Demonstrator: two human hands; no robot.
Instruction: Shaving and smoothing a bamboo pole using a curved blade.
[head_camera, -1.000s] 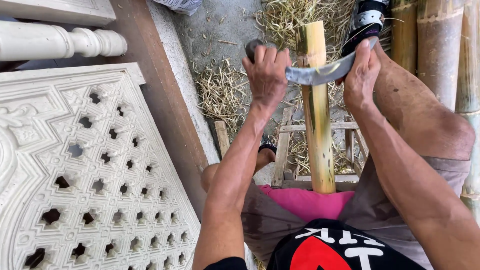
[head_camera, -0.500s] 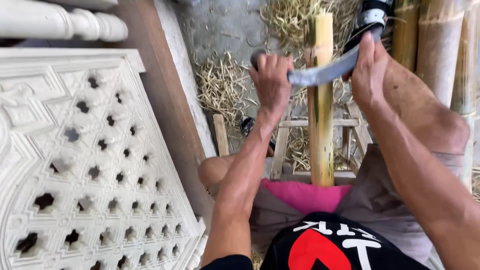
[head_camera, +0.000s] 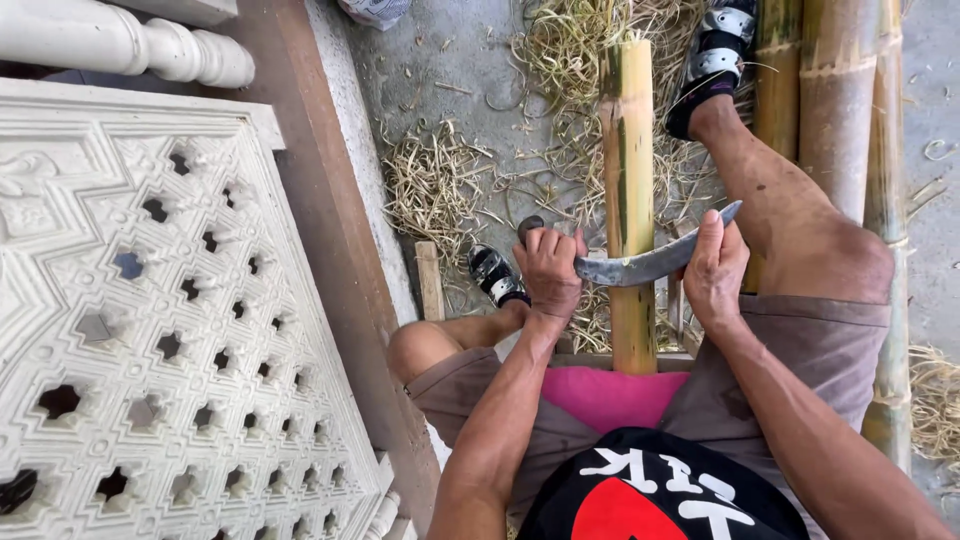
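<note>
Gripping a curved blade (head_camera: 645, 266) at both ends, the left hand (head_camera: 549, 270) closes on its handle and the right hand (head_camera: 714, 270) on its tip. It lies crosswise against an upright bamboo pole (head_camera: 628, 170), whose long axis runs away toward scattered shavings (head_camera: 440, 185).

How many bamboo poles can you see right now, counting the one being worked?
3. One bamboo piece stands upright between the knees, under the curved blade held by the left hand and right hand. Two thicker poles lie along the right edge; more may be hidden.
</note>
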